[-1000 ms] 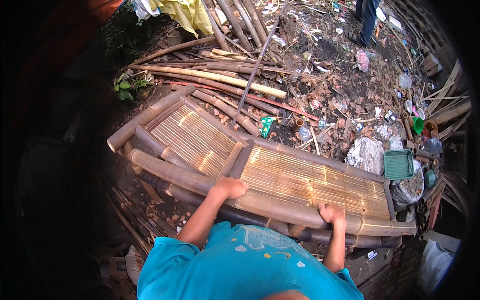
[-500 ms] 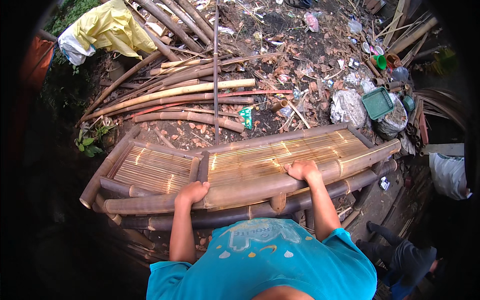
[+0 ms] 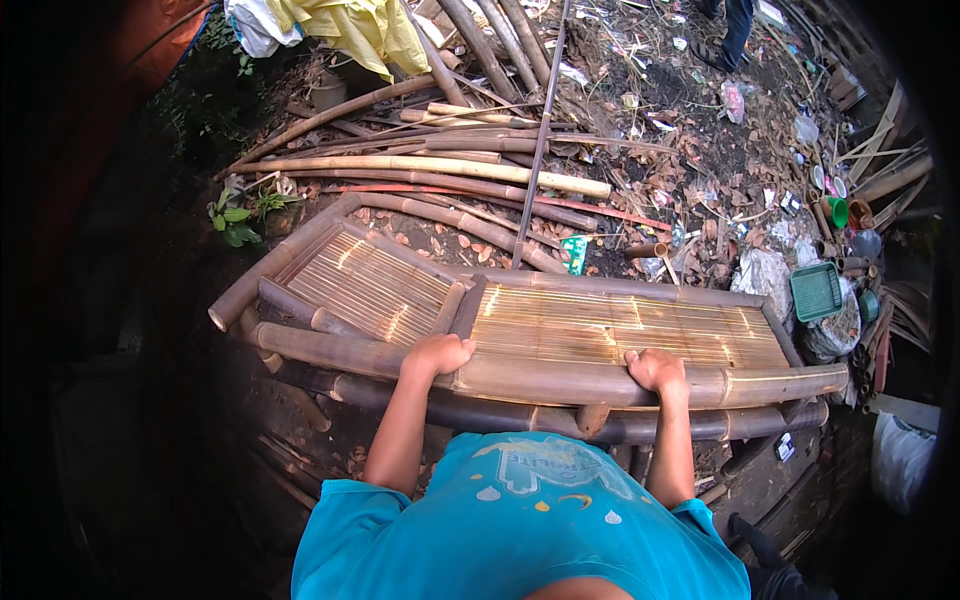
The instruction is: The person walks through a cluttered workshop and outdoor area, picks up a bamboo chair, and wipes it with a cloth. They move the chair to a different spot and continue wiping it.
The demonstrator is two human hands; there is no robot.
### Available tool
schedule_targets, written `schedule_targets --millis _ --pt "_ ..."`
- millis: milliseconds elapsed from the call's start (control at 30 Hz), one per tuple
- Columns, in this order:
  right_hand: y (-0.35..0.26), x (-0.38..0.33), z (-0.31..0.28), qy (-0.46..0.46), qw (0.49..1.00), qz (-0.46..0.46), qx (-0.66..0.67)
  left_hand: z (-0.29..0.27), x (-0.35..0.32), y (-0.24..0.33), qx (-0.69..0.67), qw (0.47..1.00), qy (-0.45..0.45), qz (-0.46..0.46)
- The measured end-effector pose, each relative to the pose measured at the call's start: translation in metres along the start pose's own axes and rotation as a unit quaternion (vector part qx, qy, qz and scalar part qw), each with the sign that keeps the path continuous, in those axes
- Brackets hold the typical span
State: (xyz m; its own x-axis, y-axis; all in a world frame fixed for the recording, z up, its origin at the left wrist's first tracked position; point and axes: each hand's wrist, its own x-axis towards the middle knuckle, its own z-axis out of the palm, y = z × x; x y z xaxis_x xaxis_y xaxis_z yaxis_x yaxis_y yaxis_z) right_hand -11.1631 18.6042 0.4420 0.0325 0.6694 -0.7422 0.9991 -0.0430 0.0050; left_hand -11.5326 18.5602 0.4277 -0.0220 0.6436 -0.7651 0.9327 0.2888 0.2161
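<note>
A long, low bamboo bench [image 3: 560, 382] stretches across in front of me, with thick round poles for its frame and thin split-bamboo slats [image 3: 540, 325] on top. A crosspiece [image 3: 468, 308] divides the slatted top into two panels. My left hand [image 3: 437, 357] is closed over the thick near rail, just beside that crosspiece. Further right along the same rail, my right hand [image 3: 655, 370] is closed too, its knuckles up beside the slats. The undersides of both grips are hidden. A darker pole [image 3: 500, 414] runs below the near rail.
Beyond the bench lie several loose bamboo poles [image 3: 430, 172] and littered, leafy ground. A thin upright pole [image 3: 537, 150] crosses the view. At right are a green plastic basket [image 3: 817, 291] and stuffed sacks [image 3: 763, 278]. One person's legs [image 3: 735, 40] show far right, another's lower right.
The whole view has turned, so the scene sits rotated clockwise and further right. Both hands keep their places on the rail. A person's legs have come into view at the far right.
</note>
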Motion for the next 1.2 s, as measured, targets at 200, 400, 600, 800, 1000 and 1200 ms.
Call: schedule_targets --millis 200,400,600,800,1000,1200 --pt "-0.017 -0.002 0.032 0.029 0.999 -0.016 -0.005 0.017 0.003 -0.028 0.018 1.0 0.022 0.003" --pt "-0.039 0.014 0.074 0.036 0.998 -0.045 0.003 0.027 0.027 -0.064 0.028 0.999 0.018 0.009" --pt "-0.07 0.024 0.106 0.033 0.998 -0.043 0.019 0.038 0.034 -0.1 0.039 0.998 0.038 0.011" --pt "-0.102 0.039 0.131 0.062 0.997 -0.036 0.038 0.047 0.055 -0.144 0.038 0.996 0.066 0.05" --pt "-0.143 0.027 0.149 0.098 0.994 -0.043 0.028 0.044 0.046 -0.194 0.032 0.992 0.098 0.077" --pt "-0.155 -0.036 0.208 0.154 0.987 -0.049 0.009 0.104 -0.037 -0.224 0.045 0.989 0.121 0.076"
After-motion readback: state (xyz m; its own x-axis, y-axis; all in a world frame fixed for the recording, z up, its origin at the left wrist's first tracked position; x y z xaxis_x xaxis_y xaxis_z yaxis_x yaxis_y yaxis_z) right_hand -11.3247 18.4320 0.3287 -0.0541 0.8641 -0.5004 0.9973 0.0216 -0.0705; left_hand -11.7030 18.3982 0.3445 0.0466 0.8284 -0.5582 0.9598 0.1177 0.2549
